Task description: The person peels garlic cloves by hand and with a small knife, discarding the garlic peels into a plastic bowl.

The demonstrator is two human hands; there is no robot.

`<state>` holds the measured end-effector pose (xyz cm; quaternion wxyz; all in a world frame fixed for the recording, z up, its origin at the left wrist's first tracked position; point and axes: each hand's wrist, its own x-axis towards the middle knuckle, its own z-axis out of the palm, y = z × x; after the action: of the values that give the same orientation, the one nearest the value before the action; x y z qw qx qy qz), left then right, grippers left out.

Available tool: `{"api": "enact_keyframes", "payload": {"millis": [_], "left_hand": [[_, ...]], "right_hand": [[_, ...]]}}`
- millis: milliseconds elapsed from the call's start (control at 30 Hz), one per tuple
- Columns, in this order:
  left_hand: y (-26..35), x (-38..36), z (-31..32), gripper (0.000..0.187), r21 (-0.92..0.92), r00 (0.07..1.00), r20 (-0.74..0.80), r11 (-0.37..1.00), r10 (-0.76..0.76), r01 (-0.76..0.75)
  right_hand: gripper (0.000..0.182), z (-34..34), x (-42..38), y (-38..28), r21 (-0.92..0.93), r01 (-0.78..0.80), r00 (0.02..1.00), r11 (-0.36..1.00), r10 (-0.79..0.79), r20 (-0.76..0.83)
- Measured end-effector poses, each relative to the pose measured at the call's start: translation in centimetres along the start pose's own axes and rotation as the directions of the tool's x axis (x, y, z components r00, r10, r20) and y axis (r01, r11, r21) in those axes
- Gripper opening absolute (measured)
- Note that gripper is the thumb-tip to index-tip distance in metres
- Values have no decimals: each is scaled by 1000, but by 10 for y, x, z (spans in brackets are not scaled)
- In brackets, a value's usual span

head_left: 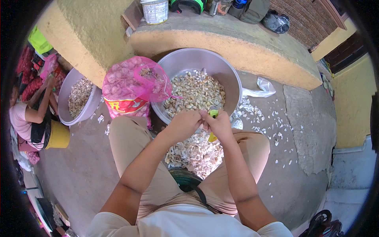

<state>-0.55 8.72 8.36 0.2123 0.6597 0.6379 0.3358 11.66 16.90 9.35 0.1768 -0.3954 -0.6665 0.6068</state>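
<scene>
Both hands meet over the near rim of a large lilac basin (233, 75) that holds many garlic cloves (195, 89). My left hand (183, 125) is closed, its fingertips pinched against the other hand; what they hold is too small to make out. In my right hand (221, 125), curled shut, is a yellow-green handle (212, 137), showing above and below the fingers. Beneath the hands, between my knees, lies a heap of papery garlic skins (201, 154). A pink mesh sack of garlic (124, 83) stands against the basin's left side.
At left, a person (31, 118) sits by a yellow bucket (59, 134) and a second lilac basin (92, 100) of cloves. A concrete ledge (225, 43) runs behind my basin, bearing a white bucket (154, 12). Skins and a plastic bag (262, 87) litter the floor at right.
</scene>
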Motion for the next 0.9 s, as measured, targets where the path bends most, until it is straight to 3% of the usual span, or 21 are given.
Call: {"api": "enact_keyframes", "payload": {"millis": [100,200,300,433,500,600,700,800,900], "left_hand": [[2,-1,-6,7,95,995,100,995,-14,5],[-7,-1,-6,8,-36,994,103,999,23,-19],[-13,1,-4,12,-144,996,74,988,-48,59],[-15,3,-4,15,-378,981,-73,915,-181,141],[-22,4,5,17,-455,970,-95,876,-223,157],[-31,6,10,12,-855,887,53,438,-458,277],[-28,11,12,11,-967,822,103,137,-561,215],[-36,12,17,16,-966,874,110,157,-473,207],[-30,9,19,23,-817,888,39,497,-459,292]], "right_hand": [[27,2,0,1,38,-1,1000,999,1,13],[25,0,-1,-2,132,-43,999,990,42,7],[23,-2,-1,-3,265,-65,995,962,82,-54],[23,-9,6,2,523,-43,987,851,117,-109],[24,-10,6,1,496,-51,988,867,116,-101],[25,-9,7,0,567,-39,989,823,113,-96],[25,-11,11,1,635,-26,985,772,129,-116],[26,-13,12,2,599,-24,984,801,124,-127],[27,-12,7,-4,501,-25,988,865,99,-122]]}}
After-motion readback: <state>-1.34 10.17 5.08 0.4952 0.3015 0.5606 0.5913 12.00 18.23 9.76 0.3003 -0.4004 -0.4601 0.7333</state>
